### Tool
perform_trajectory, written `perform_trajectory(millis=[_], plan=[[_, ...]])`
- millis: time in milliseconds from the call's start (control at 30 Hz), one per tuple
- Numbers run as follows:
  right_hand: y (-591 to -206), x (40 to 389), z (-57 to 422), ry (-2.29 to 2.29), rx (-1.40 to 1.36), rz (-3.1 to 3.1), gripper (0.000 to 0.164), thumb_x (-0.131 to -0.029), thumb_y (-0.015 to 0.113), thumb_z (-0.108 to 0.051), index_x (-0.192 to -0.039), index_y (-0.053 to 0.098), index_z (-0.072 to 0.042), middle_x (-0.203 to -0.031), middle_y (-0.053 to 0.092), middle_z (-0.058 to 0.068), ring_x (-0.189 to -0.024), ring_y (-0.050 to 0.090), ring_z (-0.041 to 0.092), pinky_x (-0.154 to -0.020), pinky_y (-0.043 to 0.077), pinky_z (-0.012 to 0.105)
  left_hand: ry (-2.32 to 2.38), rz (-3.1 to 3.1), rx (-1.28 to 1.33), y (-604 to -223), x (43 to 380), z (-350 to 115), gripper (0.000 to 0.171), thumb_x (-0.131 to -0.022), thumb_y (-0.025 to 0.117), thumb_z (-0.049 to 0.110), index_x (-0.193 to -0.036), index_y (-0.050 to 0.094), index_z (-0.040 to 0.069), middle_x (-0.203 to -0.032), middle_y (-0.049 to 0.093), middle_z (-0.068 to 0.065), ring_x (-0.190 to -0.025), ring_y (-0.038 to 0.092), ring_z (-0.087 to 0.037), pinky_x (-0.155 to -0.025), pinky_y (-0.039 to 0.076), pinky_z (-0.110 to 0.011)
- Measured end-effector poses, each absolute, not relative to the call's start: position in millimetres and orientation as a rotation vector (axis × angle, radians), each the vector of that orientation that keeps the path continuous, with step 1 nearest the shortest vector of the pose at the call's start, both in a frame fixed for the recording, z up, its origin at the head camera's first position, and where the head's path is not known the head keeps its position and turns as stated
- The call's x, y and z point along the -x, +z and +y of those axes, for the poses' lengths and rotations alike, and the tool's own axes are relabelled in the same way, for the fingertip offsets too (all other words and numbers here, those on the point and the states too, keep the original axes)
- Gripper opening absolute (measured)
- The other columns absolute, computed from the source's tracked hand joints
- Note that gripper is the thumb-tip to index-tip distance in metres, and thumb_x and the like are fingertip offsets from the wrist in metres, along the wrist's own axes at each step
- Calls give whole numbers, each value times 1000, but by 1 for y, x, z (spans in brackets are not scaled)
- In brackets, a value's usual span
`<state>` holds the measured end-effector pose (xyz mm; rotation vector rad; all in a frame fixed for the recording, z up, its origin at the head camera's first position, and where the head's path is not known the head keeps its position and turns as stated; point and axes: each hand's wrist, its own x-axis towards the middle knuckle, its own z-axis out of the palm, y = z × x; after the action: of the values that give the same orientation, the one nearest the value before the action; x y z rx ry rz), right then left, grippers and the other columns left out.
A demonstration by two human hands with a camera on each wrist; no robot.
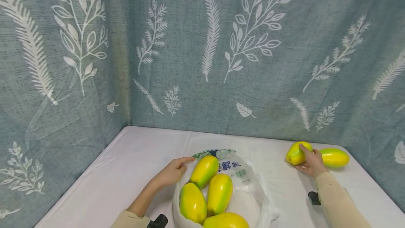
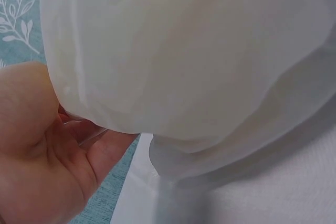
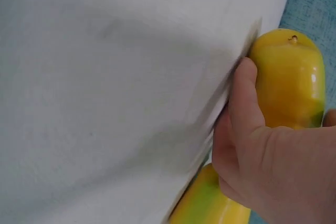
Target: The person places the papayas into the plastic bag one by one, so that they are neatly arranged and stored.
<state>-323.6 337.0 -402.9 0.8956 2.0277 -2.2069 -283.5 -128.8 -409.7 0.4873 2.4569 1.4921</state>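
Note:
My left hand (image 1: 173, 171) holds the left rim of a white plastic bag (image 1: 253, 175) with printed lettering; in the left wrist view its fingers (image 2: 113, 148) pinch the film, partly hidden behind it. Several glossy yellow-green papayas (image 1: 219, 192) lie in the open bag. Over at the far right of the table, my right hand (image 1: 311, 163) grips another papaya (image 1: 295, 153), its thumb and fingers on either side. One more papaya (image 1: 335, 157) lies just right of that hand, and its end (image 3: 210, 203) shows below the hand in the right wrist view.
A white cloth covers the table (image 1: 148, 140). Blue-green curtains (image 1: 190, 97) with white leaf prints stand along its back and sides. The gripped papaya is near the back edge. A dark wrist camera (image 1: 158, 221) sits by the left sleeve.

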Motion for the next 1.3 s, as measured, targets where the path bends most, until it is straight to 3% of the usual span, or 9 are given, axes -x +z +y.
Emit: perform_trajectory(millis=[167, 300, 400, 500, 633, 800, 1100, 1300], plan=[[-405, 323, 340, -2211, -899, 2059, 94, -94, 50, -40, -148, -21, -9, -153, -5, 29, -137, 19, 44, -101, 35, 50, 1489, 2465, -507, -411, 284, -127, 39, -98, 36, -3, -134, 52, 0, -137, 48, -18, -104, 48, -30, -88, 37, -45], [-402, 321, 342, -2289, -857, 1951, 94, -95, 50, -40, -149, -21, -12, -155, -6, 25, -139, 17, 38, -103, 33, 47, 1498, 2460, -504, -411, 283, -126, 39, -98, 37, -2, -134, 53, 0, -137, 48, -18, -108, 46, -29, -90, 37, -45], [-395, 318, 342, -2328, -778, 1869, 94, -94, 50, -42, -149, -20, -13, -156, -3, 20, -137, 23, 33, -102, 37, 43, 1505, 2457, -502, -410, 282, -126, 39, -98, 37, -2, -133, 52, 0, -137, 48, -19, -114, 46, -30, -95, 37, -49], [-387, 315, 341, -2351, -667, 1823, 94, -93, 52, -44, -151, -15, -12, -150, 13, 21, -127, 34, 29, -100, 40, 41, 1517, 2454, -504, -409, 282, -126, 39, -98, 36, -3, -133, 52, 0, -138, 47, -20, -124, 42, -33, -103, 31, -55], [-375, 314, 336, -2382, -548, 1743, 92, -92, 55, -44, -153, -7, -14, -129, 29, 9, -121, 38, 25, -102, 39, 42, 1522, 2457, -505, -407, 283, -126, 39, -98, 36, -2, -134, 52, 1, -140, 45, -20, -129, 38, -35, -105, 27, -57], [-365, 311, 322, -2361, -403, 1738, 90, -94, 55, -43, -153, -6, -16, -133, 25, 10, -127, 32, 30, -101, 39, 42, 1506, 2474, -496, -404, 283, -127, 39, -98, 37, -1, -134, 53, 2, -139, 46, -20, -129, 38, -35, -105, 28, -57], [-353, 307, 297, -2275, -183, 1795, 83, -97, 51, -41, -152, -7, -16, -135, 25, 13, -106, 51, 21, -98, 43, 43, 1511, 2478, -506, -408, 283, -129, 39, -99, 37, -2, -134, 53, 1, -139, 46, -20, -130, 37, -38, -105, 28, -57], [-351, 304, 281, -2169, -63, 1840, 78, -100, 45, -40, -152, -6, -13, -140, 21, 18, -110, 49, 26, -102, 36, 51, 1512, 2479, -488, -408, 281, -128, 39, -98, 38, -1, -133, 53, 2, -139, 46, -20, -124, 42, -33, -104, 29, -57]])
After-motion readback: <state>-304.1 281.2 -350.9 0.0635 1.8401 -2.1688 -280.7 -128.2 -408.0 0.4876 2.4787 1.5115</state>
